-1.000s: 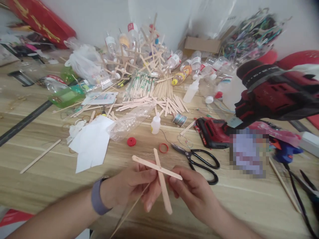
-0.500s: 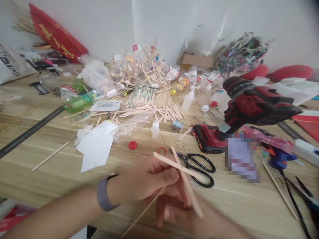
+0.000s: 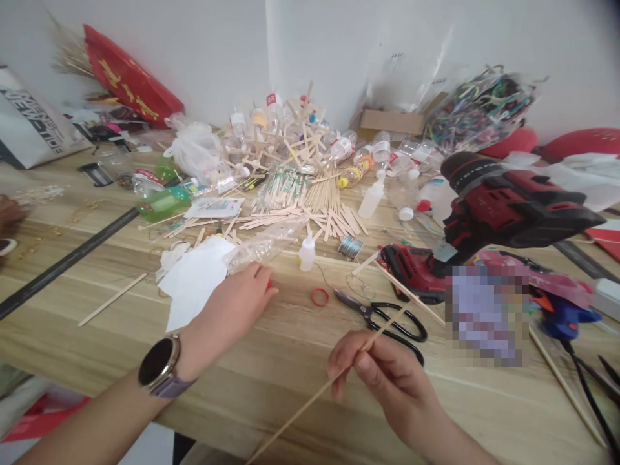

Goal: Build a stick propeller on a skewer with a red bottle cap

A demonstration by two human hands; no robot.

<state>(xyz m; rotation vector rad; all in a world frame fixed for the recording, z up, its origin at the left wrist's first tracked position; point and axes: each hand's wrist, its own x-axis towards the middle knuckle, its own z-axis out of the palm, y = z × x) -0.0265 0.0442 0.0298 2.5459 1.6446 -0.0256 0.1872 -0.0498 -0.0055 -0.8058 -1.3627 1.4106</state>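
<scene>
My left hand [image 3: 237, 300], with a watch [image 3: 159, 365] on its wrist, reaches over the table beside the clear plastic packaging [image 3: 276, 242]. Its thumb and fingers are round a red bottle cap [image 3: 269, 283], mostly hidden beneath them. Lower right, my right hand [image 3: 387, 378] pinches a thin wooden stick [image 3: 300, 416] that slants from the bottom edge up to the right. A second wooden stick [image 3: 411, 294] crosses near its upper end; I cannot tell whether they are joined. Behind the right hand lie black-handled scissors [image 3: 378, 313]. A red ring [image 3: 320, 297] is between the hands.
A red and black drill [image 3: 513, 206] stands on the right. Glue bottles [image 3: 307, 252], a wire spool [image 3: 350, 246], loose craft sticks [image 3: 339, 221] and plastic bottles [image 3: 343, 145] crowd the back. White paper [image 3: 194, 281] lies left of centre. Another person's hand [image 3: 10, 213] shows at the far left.
My left hand has let go of the crossed flat sticks and moved left to the red bottle cap. My right hand has turned and come up, pinching the thin stick.
</scene>
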